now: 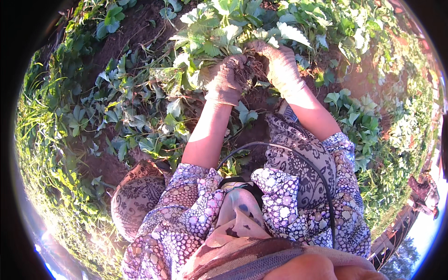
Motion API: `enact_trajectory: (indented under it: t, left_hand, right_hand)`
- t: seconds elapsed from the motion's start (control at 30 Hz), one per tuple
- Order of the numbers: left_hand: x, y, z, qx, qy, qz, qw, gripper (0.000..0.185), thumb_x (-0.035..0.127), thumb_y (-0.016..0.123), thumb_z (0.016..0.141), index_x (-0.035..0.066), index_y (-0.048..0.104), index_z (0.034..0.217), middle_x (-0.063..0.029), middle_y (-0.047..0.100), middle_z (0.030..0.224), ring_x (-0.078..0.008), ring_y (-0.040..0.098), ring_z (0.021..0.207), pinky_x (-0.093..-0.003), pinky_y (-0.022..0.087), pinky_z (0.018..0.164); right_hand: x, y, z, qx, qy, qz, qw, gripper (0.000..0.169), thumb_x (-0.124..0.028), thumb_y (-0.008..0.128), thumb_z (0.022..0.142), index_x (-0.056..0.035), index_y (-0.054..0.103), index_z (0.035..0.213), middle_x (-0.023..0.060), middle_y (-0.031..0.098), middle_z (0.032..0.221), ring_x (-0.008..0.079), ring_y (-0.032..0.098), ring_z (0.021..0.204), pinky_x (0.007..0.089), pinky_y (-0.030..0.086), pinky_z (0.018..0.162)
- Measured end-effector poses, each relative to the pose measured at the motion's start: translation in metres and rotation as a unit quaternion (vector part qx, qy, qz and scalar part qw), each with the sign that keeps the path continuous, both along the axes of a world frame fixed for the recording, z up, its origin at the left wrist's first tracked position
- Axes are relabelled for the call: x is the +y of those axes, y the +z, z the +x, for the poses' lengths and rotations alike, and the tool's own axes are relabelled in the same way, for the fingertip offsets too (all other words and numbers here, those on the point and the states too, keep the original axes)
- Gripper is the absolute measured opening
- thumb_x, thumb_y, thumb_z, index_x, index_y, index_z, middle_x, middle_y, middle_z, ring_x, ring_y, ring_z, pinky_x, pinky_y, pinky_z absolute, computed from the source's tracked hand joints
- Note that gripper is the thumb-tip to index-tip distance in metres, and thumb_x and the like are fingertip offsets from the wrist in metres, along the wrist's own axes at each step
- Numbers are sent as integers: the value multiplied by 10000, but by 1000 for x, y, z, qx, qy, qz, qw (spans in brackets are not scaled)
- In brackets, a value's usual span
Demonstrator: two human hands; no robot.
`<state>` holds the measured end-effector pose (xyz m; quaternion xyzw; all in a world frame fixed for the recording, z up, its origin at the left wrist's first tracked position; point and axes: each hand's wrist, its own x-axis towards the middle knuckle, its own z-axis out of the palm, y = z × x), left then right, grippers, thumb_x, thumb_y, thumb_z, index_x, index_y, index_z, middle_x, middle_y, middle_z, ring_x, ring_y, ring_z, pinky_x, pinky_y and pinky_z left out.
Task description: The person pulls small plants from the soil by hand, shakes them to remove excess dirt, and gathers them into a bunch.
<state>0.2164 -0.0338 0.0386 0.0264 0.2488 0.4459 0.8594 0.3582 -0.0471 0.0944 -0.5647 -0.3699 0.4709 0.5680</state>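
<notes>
My left hand (225, 78), in a soiled knit work glove, is closed around the base of a leafy strawberry plant (213, 42). Opposite it, my right hand (280, 66), gloved the same way, grips the plant's crown with curled fingers. Between the two gloves hangs a tangle of brown roots and dry stems (251, 75). Broad toothed leaves spread above both hands and partly cover the fingertips.
Strawberry foliage (133, 119) and dark soil (105, 168) lie to the left. More plants (350, 112) grow on the right beside reddish soil (364, 77). A black cable (308, 161) arcs across my lap, over my patterned trouser leg (297, 157). A wooden fence (385, 245) stands at lower right.
</notes>
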Motion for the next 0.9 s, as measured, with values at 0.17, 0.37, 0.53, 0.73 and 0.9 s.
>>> enact_trajectory:
  t: [0.17, 0.37, 0.53, 0.73, 0.9]
  left_hand:
    - [-2, 11, 1, 65, 43, -52, 996, 39, 0, 572, 779, 3, 583, 741, -116, 634, 845, -266, 606, 798, -418, 529, 817]
    - [3, 16, -17, -21, 34, -75, 996, 41, 52, 591, 772, 16, 594, 791, -95, 622, 822, -250, 606, 793, -400, 524, 780]
    - [-2, 14, -17, -6, 8, -81, 997, 85, 53, 603, 785, 5, 632, 849, -100, 643, 874, -243, 625, 837, -370, 525, 779]
    - [-3, 13, -27, 251, 65, 212, 942, 119, 52, 601, 807, -11, 645, 899, -119, 662, 914, -254, 644, 851, -386, 534, 818]
    - [40, 16, -64, 20, 106, 57, 992, 263, 113, 589, 839, -39, 628, 1050, -146, 675, 983, -296, 655, 904, -427, 549, 849]
  right_hand:
    - [-15, 2, -1, -565, 85, -39, 820, 370, -124, 736, 778, -54, 618, 1122, 75, 671, 1015, 183, 647, 859, 284, 507, 748]
    - [-12, -32, 12, -105, 94, 22, 990, 199, -53, 653, 865, -12, 638, 1059, -9, 671, 938, 99, 621, 817, 259, 503, 714]
    - [-12, -53, 7, -319, 81, 134, 935, 312, -92, 577, 876, -163, 596, 1180, -27, 682, 865, 99, 613, 743, 251, 454, 713]
    - [-11, -37, 23, -361, 97, -108, 921, 454, -109, 652, 792, -176, 569, 1233, 26, 678, 844, 142, 642, 694, 325, 528, 652]
    - [-25, -28, 0, -334, 239, -211, 887, 520, -476, 705, 794, 38, 695, 873, 142, 683, 771, 243, 631, 672, 359, 508, 674]
